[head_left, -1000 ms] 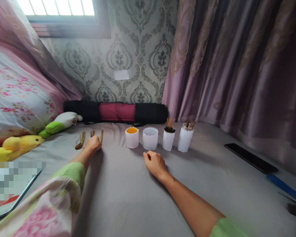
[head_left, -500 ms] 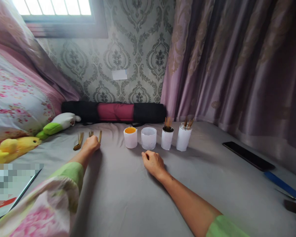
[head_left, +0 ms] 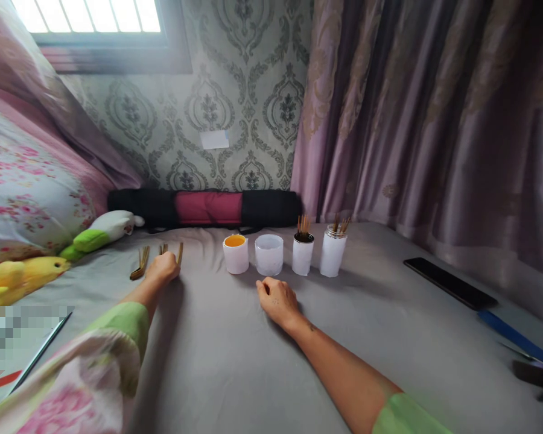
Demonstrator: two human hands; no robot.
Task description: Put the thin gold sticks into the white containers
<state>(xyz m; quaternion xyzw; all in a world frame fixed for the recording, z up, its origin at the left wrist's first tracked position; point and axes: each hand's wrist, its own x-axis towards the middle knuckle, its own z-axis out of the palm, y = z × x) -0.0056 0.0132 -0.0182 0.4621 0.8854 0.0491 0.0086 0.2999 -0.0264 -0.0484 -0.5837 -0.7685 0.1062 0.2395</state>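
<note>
My left hand [head_left: 163, 267] is low over the sheet at the left, fingers curled at a bundle of thin brown sticks [head_left: 180, 252] that stands out past its right side. More sticks [head_left: 163, 248] show behind the knuckles, and another bundle [head_left: 140, 263] lies to the left. The fingertips are mostly hidden. My right hand [head_left: 278, 300] rests closed on the sheet, with nothing visible in it. Just beyond it are a white-wrapped cup with orange inside [head_left: 236, 256], a translucent white cup [head_left: 269, 256], and two white-wrapped containers [head_left: 303, 256] [head_left: 333, 256] holding upright brown sticks.
A black and maroon roll [head_left: 208, 208] lies along the wall. Plush toys [head_left: 31, 272] and a floral pillow [head_left: 27, 181] are at the left, above a blurred flat item [head_left: 18, 343]. A black phone [head_left: 447, 282], a blue strip [head_left: 516, 334] and a dark-handled tool [head_left: 536, 375] lie at the right.
The whole view has shifted slightly, moving most things a little to the left. Both hands keep the same pose and place beside the sticks and cups.
</note>
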